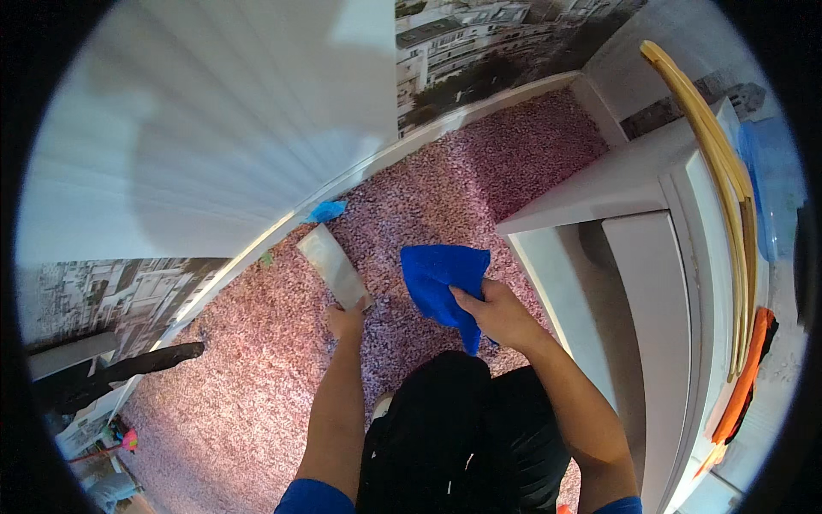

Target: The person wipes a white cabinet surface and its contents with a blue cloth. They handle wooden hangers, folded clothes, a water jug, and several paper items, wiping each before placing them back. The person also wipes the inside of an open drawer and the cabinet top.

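Note:
My left hand (pixel 345 320) grips the near end of a flat, pale rectangular panel (pixel 334 266), which it holds out over a speckled pink carpet (pixel 257 385). The panel looks smooth; its material is hard to tell. A bright blue cloth (pixel 443 279) is bunched in my right hand (pixel 504 315), with my thumb on top and a loose corner hanging down. Cloth and panel are apart from each other. Past the panel's far end, a crumpled light-blue piece (pixel 327 211) lies by the skirting board (pixel 379 160).
To the right stands a white furniture piece (pixel 648 283) with an open recess. Long yellowish strips (pixel 725 173) and an orange item (pixel 745 379) rest on it. A plain white surface (pixel 225 128) rises at the upper left. A dark rod-like object (pixel 160 358) juts in from the left.

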`<state>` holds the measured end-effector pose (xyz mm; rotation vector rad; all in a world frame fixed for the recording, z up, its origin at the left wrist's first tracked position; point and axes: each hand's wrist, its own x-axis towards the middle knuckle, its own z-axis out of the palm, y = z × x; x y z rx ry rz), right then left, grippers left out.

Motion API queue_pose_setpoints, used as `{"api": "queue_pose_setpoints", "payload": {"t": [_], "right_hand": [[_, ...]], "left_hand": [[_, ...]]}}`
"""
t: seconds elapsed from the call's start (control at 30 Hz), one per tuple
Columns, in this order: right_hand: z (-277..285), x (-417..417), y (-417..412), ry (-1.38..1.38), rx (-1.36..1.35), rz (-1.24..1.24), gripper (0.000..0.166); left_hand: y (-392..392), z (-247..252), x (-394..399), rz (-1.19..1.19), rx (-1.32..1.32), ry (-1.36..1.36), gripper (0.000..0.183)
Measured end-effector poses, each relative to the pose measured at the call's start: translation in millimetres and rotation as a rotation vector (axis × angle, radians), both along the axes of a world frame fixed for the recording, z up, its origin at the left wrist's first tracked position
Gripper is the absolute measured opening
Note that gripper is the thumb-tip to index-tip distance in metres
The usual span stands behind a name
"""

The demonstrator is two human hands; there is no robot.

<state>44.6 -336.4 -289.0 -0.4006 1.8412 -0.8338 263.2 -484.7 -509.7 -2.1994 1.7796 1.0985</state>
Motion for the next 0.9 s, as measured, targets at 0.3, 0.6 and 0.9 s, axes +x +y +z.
{"api": "queue_pose_setpoints", "payload": {"t": [0.3,0.6,0.9], "right_hand": [[7,18,4,-0.089,-0.107,-0.267,0.043],[98,72,40,-0.43,-0.354,-1.05,0.033],[285,92,68,-0.776,-0.551,-1.396,0.034]], "left_hand": [[-28,-3,24,0.255,-0.119,0.516,0.039],[-8,245,-37,-0.074,-0.04,0.67,0.027],[130,502,-89,-1.149,-0.168,0.657,0.025]]}}
